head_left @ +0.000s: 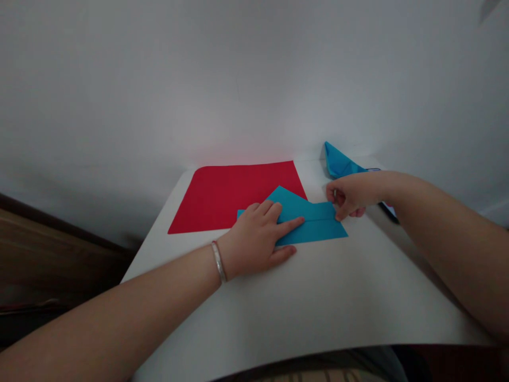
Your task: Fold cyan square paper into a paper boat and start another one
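Note:
A sheet of blue paper (314, 228) lies partly folded on the table, its top rising to a point and a crease running along its length. My left hand (260, 236) rests flat across its left part, fingers spread, index finger stretched along the crease. At the paper's right end, my right hand (348, 196) pinches the edge between thumb and curled fingers. The left portion of the paper is mostly covered by my left hand.
Red paper (234, 191) lies behind and left, partly under the blue sheet. A folded blue paper shape (340, 162) stands at the back right, beside a dark-edged flat device (389, 212) partly behind my right arm. The white table (310, 302) meets a wall (254, 79).

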The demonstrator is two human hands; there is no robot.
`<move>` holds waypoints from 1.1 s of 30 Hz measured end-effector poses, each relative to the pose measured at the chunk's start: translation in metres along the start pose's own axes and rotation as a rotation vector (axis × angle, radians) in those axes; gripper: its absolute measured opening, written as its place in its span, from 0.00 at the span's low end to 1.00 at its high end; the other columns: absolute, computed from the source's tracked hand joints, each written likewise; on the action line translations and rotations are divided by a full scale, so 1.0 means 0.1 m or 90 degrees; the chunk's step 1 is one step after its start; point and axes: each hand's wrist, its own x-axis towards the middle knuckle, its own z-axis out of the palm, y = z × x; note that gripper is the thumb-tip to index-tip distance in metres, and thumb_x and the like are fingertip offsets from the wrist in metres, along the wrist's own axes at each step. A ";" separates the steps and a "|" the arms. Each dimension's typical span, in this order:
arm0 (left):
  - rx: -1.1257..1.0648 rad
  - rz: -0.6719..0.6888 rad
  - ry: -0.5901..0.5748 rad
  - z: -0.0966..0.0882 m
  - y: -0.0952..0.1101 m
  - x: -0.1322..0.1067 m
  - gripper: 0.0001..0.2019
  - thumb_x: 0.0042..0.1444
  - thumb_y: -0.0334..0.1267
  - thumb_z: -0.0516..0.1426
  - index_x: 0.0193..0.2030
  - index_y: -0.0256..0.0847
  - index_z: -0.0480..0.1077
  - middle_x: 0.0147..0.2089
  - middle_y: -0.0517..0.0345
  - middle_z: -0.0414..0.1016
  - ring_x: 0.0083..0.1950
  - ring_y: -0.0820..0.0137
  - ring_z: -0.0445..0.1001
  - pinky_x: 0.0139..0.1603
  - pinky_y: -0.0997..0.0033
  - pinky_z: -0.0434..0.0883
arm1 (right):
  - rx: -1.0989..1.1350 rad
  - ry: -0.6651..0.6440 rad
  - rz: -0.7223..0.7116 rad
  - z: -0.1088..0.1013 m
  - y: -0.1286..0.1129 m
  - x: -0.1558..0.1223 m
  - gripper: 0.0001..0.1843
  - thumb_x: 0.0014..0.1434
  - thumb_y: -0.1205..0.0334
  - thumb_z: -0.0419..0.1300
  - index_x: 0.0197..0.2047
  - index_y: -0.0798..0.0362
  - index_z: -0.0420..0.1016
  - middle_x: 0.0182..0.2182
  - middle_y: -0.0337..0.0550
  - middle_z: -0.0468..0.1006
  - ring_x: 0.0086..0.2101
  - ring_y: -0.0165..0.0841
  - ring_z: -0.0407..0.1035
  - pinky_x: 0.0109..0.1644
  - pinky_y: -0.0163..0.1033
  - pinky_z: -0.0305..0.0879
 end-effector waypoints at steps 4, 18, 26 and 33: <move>0.004 -0.003 0.001 -0.03 0.02 0.00 0.27 0.62 0.54 0.46 0.65 0.49 0.59 0.48 0.46 0.64 0.50 0.56 0.64 0.50 0.53 0.63 | -0.193 0.221 -0.055 0.04 -0.14 -0.01 0.23 0.43 0.42 0.64 0.35 0.49 0.67 0.31 0.43 0.76 0.32 0.40 0.71 0.31 0.41 0.62; 0.031 -0.012 -0.009 -0.12 0.08 0.03 0.29 0.62 0.56 0.45 0.67 0.48 0.56 0.47 0.46 0.66 0.48 0.57 0.65 0.49 0.55 0.65 | -0.128 0.188 -0.265 0.22 -0.26 0.06 0.20 0.49 0.41 0.60 0.32 0.51 0.70 0.27 0.40 0.75 0.27 0.32 0.66 0.27 0.36 0.56; 0.061 -0.053 -0.088 -0.21 0.11 -0.04 0.25 0.61 0.52 0.51 0.61 0.42 0.63 0.50 0.46 0.68 0.48 0.56 0.69 0.42 0.58 0.71 | -0.136 0.190 -0.220 0.21 -0.24 0.12 0.19 0.47 0.42 0.62 0.31 0.50 0.70 0.28 0.40 0.76 0.27 0.32 0.67 0.27 0.36 0.55; 0.105 -0.152 -0.158 -0.32 0.22 -0.08 0.19 0.61 0.48 0.51 0.45 0.36 0.73 0.45 0.44 0.71 0.42 0.55 0.73 0.29 0.62 0.72 | -0.140 0.190 -0.219 0.21 -0.18 0.19 0.19 0.47 0.42 0.62 0.30 0.50 0.69 0.29 0.41 0.76 0.28 0.33 0.67 0.26 0.36 0.55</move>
